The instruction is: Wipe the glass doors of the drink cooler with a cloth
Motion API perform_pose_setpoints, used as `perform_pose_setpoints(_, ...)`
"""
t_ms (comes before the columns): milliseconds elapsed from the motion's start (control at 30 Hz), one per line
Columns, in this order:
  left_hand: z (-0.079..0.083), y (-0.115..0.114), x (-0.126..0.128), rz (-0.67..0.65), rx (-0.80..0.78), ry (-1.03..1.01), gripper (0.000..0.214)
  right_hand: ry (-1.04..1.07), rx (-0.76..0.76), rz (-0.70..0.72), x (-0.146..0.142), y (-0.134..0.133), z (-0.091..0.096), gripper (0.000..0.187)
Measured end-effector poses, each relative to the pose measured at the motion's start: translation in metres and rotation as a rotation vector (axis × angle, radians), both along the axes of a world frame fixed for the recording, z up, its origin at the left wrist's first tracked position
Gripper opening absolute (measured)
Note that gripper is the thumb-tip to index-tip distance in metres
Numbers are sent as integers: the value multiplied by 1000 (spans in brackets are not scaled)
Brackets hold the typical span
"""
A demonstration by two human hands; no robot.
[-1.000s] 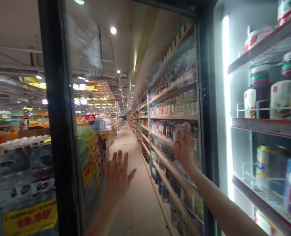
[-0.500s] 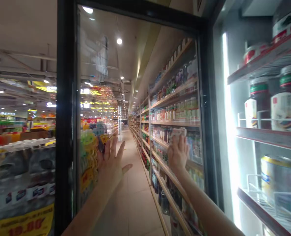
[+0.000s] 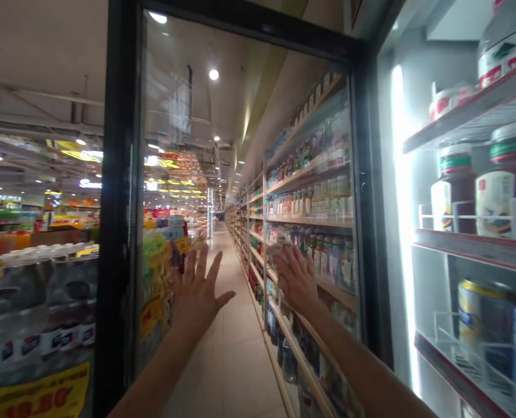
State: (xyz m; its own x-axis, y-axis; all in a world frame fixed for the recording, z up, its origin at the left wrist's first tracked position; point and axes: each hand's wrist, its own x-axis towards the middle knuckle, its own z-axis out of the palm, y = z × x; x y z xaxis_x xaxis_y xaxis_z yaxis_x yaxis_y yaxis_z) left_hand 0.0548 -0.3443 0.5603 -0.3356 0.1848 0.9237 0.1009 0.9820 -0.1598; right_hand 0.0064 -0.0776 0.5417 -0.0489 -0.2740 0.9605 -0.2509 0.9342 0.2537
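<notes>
And here's the pale cloth (image 3: pixel 279 245), bunched at the fingertips of the person's right grip (image 3: pixel 299 278), up against the glass door (image 3: pixel 249 93)! That right grip is closed over it, fingers reaching forward, though the underside is out of sight. Across to the left grip (image 3: pixel 197 296): fingers and thumb spread well apart, nothing held, palm toward the pane; actual contact is hard to call.

Now, the cloth: it looks light, soft and floppy, nothing there to break, whether damp or dry impossible to tell. It should fold and creep under uneven pressure, so the hold to favour is broad, the bunched middle beneath several fingers rather than a loose corner. The glass looks smooth, likely slick and stiff; flat fingers suit it, while the dark door frame (image 3: pixel 121 174) offers the sturdier hold. Over on the right, bottles (image 3: pixel 495 200) stand behind wire guards on the lit cooler shelf (image 3: pixel 475 249)!
</notes>
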Motion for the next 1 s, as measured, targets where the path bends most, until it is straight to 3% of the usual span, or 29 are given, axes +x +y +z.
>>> perform_pose_setpoints(133,1,1,2,-1,-1,-20,77,55,-536,-115,-5,26,8,51)
perform_pose_setpoints(167,1,2,2,1,-3,-25,77,62,-586,-124,-5,27,10,52)
perform_pose_setpoints(200,1,2,3,5,-6,-28,77,57,-552,-118,-4,24,10,51)
perform_pose_setpoints(300,2,2,4,22,-13,-38,75,-3,-157,-49,1,7,5,45)
perform_pose_setpoints(367,3,2,6,27,-10,-38,70,-28,-24,-31,4,6,4,43)
perform_pose_setpoints(433,4,3,7,29,-5,-46,65,-41,-160,-66,3,23,10,44)
perform_pose_setpoints(533,5,5,9,30,7,-58,63,-27,-579,-140,-2,53,24,51)
perform_pose_setpoints(600,5,6,8,31,9,-52,65,8,-668,-148,-4,52,25,53)
perform_pose_setpoints(667,3,6,6,26,8,-25,65,23,-448,-106,-4,31,16,52)
perform_pose_setpoints(767,1,5,3,12,6,9,65,12,127,22,0,-9,-2,51)
perform_pose_setpoints(800,1,4,3,9,7,10,65,9,229,54,1,-16,-4,50)
perform_pose_setpoints(833,1,4,3,8,8,5,65,12,235,66,3,-19,-4,50)
perform_pose_setpoints(867,1,4,4,8,9,-8,65,21,146,54,3,-18,-1,49)
perform_pose_setpoints(967,2,6,5,14,14,-44,67,66,-327,-44,4,-11,8,48)
perform_pose_setpoints(1000,2,6,5,15,16,-51,69,60,-388,-58,4,-12,8,49)
